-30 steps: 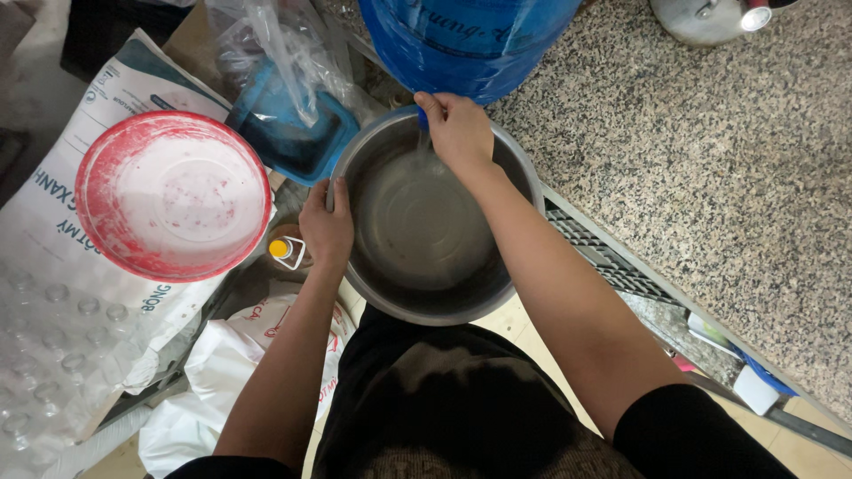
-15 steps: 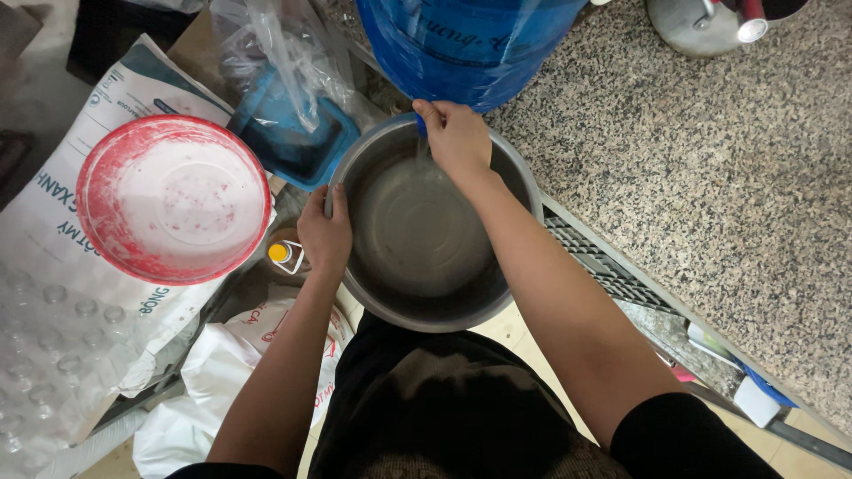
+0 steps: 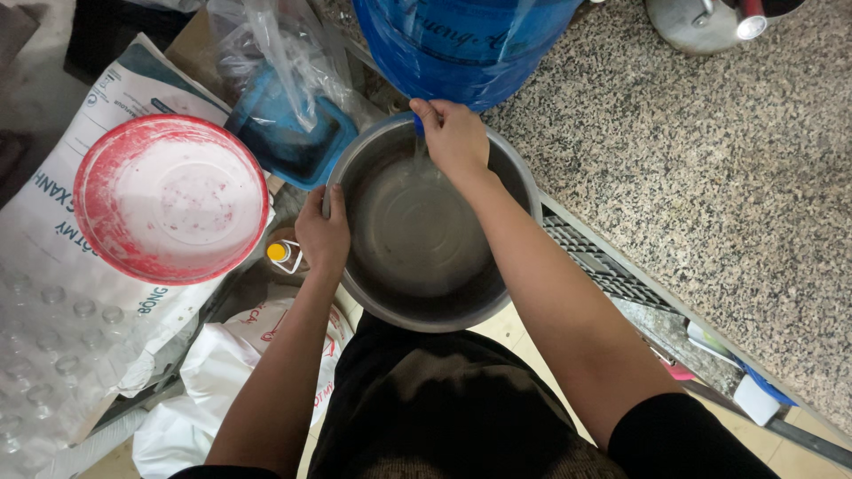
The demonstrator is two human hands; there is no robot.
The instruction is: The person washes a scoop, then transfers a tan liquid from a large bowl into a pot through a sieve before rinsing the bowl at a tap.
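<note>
While water runs into the steel basin (image 3: 426,232) below the blue water jug (image 3: 461,40) at the granite counter (image 3: 710,186) edge, I note little change since a second ago. Left hand (image 3: 321,235) fingers clamp the rim; right hand (image 3: 454,137) fingers pinch the jug's tap. One basin, one red bowl (image 3: 170,197), one jug.
</note>
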